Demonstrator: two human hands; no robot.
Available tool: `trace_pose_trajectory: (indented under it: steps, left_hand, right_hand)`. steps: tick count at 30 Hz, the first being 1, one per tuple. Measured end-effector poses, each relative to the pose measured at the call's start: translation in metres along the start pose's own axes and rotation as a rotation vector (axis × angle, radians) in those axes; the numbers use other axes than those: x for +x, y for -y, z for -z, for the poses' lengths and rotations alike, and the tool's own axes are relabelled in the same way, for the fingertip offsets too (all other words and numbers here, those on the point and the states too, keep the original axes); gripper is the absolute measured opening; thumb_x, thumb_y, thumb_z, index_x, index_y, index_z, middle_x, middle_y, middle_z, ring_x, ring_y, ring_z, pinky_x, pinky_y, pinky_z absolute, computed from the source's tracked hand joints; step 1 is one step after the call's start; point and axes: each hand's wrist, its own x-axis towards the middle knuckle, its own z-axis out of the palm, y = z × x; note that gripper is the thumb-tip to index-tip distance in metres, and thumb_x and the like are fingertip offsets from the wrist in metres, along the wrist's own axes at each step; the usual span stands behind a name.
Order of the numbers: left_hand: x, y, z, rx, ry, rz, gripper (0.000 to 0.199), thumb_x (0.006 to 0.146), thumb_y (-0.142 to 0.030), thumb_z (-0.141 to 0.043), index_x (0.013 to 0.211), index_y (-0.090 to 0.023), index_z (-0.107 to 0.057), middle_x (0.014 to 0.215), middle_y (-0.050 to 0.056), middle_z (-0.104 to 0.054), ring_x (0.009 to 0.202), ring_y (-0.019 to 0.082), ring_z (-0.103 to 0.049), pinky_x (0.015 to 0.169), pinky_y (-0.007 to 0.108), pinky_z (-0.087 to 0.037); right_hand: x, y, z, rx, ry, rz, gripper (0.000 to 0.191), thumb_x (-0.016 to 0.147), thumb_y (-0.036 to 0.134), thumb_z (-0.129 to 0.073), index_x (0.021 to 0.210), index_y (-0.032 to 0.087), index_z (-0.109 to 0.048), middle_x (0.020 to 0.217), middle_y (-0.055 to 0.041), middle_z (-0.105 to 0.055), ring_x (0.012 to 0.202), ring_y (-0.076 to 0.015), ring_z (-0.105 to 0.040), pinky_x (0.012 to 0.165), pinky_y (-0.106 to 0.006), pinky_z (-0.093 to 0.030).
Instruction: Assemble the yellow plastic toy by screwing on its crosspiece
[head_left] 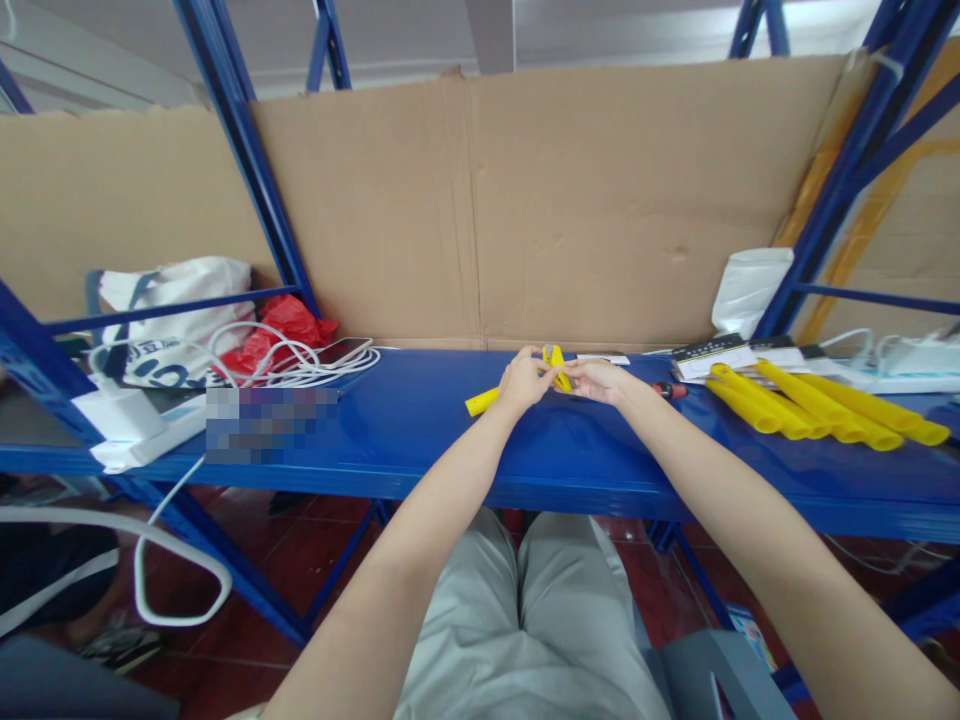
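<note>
My left hand (523, 382) grips a yellow tube (481, 401) that sticks out to the left over the blue shelf (420, 430). My right hand (598, 380) meets it at the tube's other end, where a small yellow clip-like piece (556, 362) shows between the fingers of both hands. Exactly how that piece joins the tube is hidden by my fingers. A red-tipped tool (670, 390) lies on the shelf just right of my right hand.
Several more yellow tubes (817, 405) lie at the right, beside papers (724, 358) and a white bag (750, 290). At the left are white cables (300, 362), a red bag (281, 330), a white charger (124, 420) and a tote bag (176, 310). Cardboard (585, 200) backs the shelf.
</note>
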Motion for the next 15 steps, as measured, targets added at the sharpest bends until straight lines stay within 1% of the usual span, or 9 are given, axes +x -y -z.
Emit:
trace_pose_trajectory:
  steps: [6, 10, 12, 15]
  left_hand:
    - [0.0033, 0.0045, -0.0035, -0.093, -0.035, 0.006, 0.015, 0.085, -0.028, -0.064, 0.082, -0.019, -0.076, 0.129, 0.006, -0.058, 0.106, 0.019, -0.062, 0.094, 0.030, -0.047]
    - [0.0051, 0.0061, -0.0048, -0.130, -0.066, -0.007, 0.008, 0.079, -0.023, -0.069, 0.079, -0.015, -0.067, 0.122, 0.009, -0.062, 0.099, 0.016, -0.063, 0.089, 0.028, -0.048]
    - [0.0049, 0.0055, -0.0049, -0.122, -0.071, 0.023, 0.009, 0.081, -0.025, -0.067, 0.083, -0.016, -0.063, 0.114, 0.008, -0.065, 0.096, 0.016, -0.064, 0.086, 0.029, -0.048]
    - [0.0039, 0.0040, -0.0045, -0.106, -0.043, 0.095, 0.013, 0.088, -0.028, -0.058, 0.099, -0.019, -0.059, 0.104, 0.007, -0.069, 0.097, 0.018, -0.065, 0.084, 0.030, -0.048]
  right_hand:
    - [-0.0037, 0.0013, -0.0024, -0.018, -0.014, 0.007, 0.026, 0.089, -0.002, -0.039, 0.101, 0.011, -0.059, 0.069, -0.0052, -0.068, 0.058, -0.0121, -0.065, 0.073, -0.028, -0.057]
    - [-0.0050, 0.0023, -0.0034, -0.042, 0.000, 0.006, 0.030, 0.089, -0.001, -0.037, 0.108, 0.010, -0.057, 0.074, -0.0073, -0.070, 0.060, -0.0126, -0.066, 0.075, -0.029, -0.057]
    - [-0.0053, 0.0023, -0.0042, -0.056, 0.006, 0.007, 0.031, 0.090, 0.000, -0.037, 0.110, 0.011, -0.057, 0.077, -0.0083, -0.071, 0.061, -0.0131, -0.067, 0.076, -0.031, -0.057]
    - [-0.0065, 0.0013, -0.0068, -0.083, 0.014, 0.016, 0.030, 0.090, 0.000, -0.037, 0.108, 0.011, -0.058, 0.076, -0.0086, -0.071, 0.060, -0.0134, -0.067, 0.077, -0.032, -0.058]
